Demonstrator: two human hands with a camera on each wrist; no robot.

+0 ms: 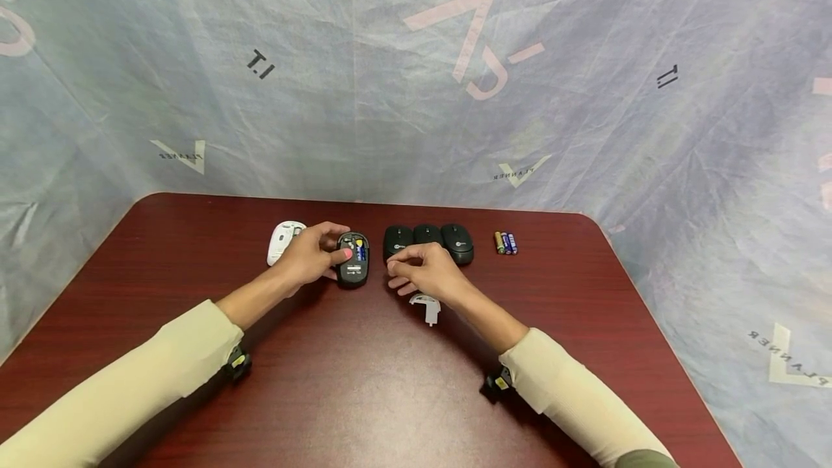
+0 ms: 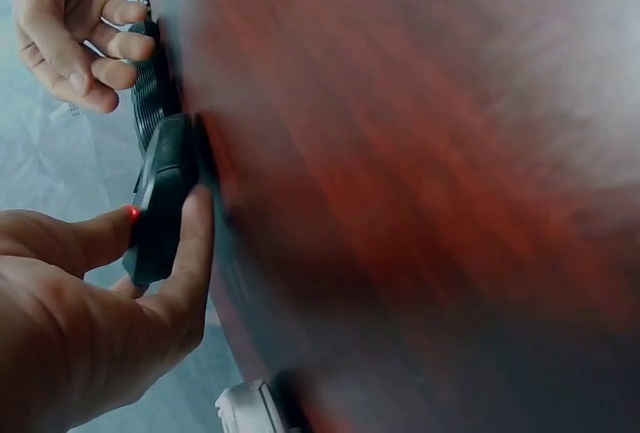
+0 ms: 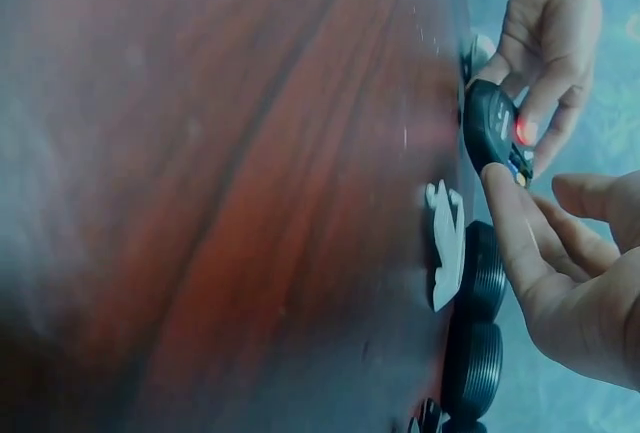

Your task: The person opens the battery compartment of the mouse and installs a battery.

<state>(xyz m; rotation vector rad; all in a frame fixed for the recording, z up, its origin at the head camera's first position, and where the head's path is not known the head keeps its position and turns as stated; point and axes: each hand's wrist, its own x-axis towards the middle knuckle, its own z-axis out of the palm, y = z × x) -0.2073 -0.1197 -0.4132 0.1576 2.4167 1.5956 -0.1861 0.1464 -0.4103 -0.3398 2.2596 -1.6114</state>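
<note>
My left hand [image 1: 315, 255] grips a black computer mouse [image 1: 353, 273], its underside turned up and its battery compartment uncovered. A blue-and-yellow battery [image 1: 360, 250] lies in that compartment. Red light glows on my left thumb. In the left wrist view, my thumb and fingers hold the mouse [image 2: 160, 198] by its sides. My right hand [image 1: 429, 273] hovers just right of the mouse, fingers loosely bent, with nothing visible in them. Close below it on the table lies a white battery cover [image 1: 431, 311], also seen as a white piece [image 3: 446, 248] in the right wrist view.
Three black mice, the rightmost [image 1: 458, 237] among them, stand in a row behind my right hand. A white mouse [image 1: 278, 243] lies underside up, left of my left hand. Three batteries [image 1: 505, 243] lie farther right on the reddish-brown table [image 1: 351, 381]. A printed cloth [image 1: 364, 107] hangs behind.
</note>
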